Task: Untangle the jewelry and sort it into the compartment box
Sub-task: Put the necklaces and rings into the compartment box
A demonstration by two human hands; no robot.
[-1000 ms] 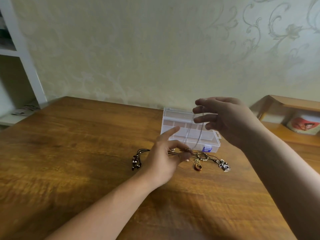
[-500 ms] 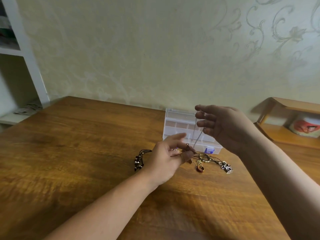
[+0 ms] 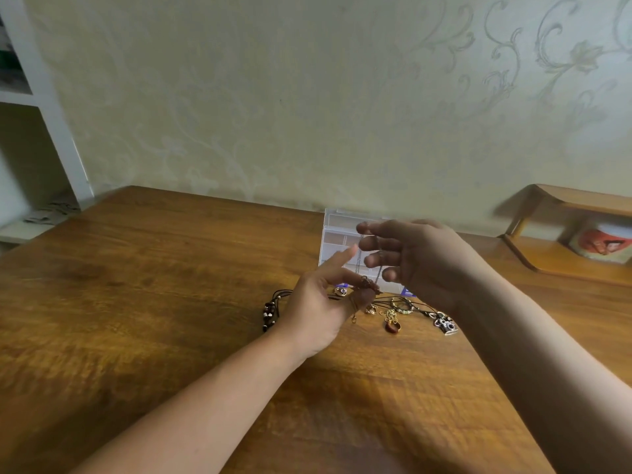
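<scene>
A wooden bench (image 3: pixel 136 302) runs back to a pale wall with a scrolling leaf pattern; at the far left stands a white shelf unit (image 3: pixel 51 131), and at the far right a small wooden shelf (image 3: pixel 561 241) with a white and red pot (image 3: pixel 605 242) under its top board. The clear compartment box (image 3: pixel 337 239) sits at the back of the bench near the wall; the right hand (image 3: pixel 417 265) is raised in front of it and hides most of its right part, and the left hand (image 3: pixel 319 306) covers its near left corner. The tangled jewelry (image 3: pixel 393 307) lies on the bench just in front of the box: dark cords with dark and white beads (image 3: pixel 270 314) at the left, a gold ring (image 3: pixel 340 291), a brown oval pendant (image 3: pixel 392 327) on a gold chain, a green and gold bangle (image 3: pixel 403 306), and a silver camera-shaped charm (image 3: pixel 446 326) at the right. A thin silver chain (image 3: pixel 359 258) hangs from the curled fingers of the right hand, which hold it up in front of the box; its lower end meets a small dark pendant (image 3: pixel 367 282) pinched between the thumb and a finger of the left hand, whose forefinger points up toward the right hand; part of the pile is hidden behind the left hand.
</scene>
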